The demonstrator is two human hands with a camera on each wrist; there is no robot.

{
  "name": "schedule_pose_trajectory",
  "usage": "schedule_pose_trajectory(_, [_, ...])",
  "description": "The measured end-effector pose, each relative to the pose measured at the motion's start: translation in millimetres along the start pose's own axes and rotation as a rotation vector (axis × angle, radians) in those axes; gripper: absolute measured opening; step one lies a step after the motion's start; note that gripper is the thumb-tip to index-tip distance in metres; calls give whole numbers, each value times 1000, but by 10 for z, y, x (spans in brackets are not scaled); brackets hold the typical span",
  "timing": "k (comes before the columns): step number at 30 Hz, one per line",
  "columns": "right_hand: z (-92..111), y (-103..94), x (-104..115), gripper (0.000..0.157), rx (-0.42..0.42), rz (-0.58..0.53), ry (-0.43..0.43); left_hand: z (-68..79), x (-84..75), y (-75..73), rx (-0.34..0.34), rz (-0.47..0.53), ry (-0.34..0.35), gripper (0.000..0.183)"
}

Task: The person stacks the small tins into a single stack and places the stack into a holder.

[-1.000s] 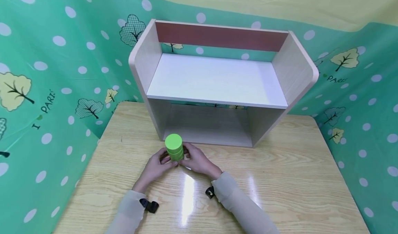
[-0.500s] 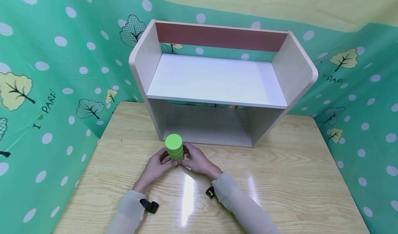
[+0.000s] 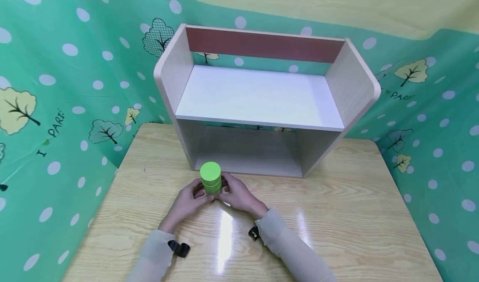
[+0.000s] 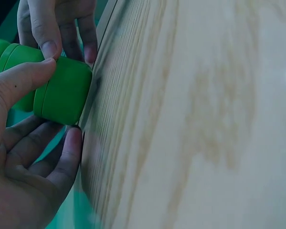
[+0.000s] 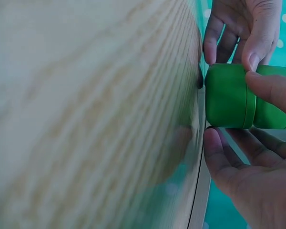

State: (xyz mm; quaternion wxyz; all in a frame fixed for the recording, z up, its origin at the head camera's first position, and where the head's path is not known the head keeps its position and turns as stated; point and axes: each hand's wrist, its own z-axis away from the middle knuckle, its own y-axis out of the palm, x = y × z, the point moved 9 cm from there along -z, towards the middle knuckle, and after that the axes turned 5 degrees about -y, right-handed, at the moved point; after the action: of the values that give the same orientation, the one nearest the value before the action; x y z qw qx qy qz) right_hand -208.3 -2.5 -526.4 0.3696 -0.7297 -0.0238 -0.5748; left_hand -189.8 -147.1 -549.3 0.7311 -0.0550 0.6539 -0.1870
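Two round green jars (image 3: 211,172), one on top of the other, stand upright on the table just before the shelf's lower left front. My left hand (image 3: 186,201) holds the stack from the left, its thumb across the near side. From the right, my right hand (image 3: 239,194) grips it too. Both thumb tips meet at the seam between the jars, as the left wrist view shows on the lower jar (image 4: 69,90). Fingers of each hand bend round the sides; those of the right hand (image 5: 257,186) reach low by the base.
A two-level shelf unit (image 3: 258,97) with a white upper board stands at the back of the wooden table (image 3: 329,215). Its lower board (image 3: 250,151) is close behind the jars. A green dotted curtain (image 3: 56,149) hangs round the table's sides and back.
The view shifts very slightly. Both hands keep the same hold, and the jars stay where they were on the table.
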Motion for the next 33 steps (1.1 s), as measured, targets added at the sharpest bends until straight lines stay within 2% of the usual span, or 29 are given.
schedule_pose_trajectory(15, [111,-123,-1,63,-33,-18,22,-32,-95,89,11,-43,8,61])
schedule_pose_trajectory(25, [240,-279,-5,67,-91,-72,66,-78,-226,208,51,-27,-2,62])
schedule_pose_trajectory(33, [367,-393,-7,63,-117,-57,57,-118,-301,344,96,-37,0,65])
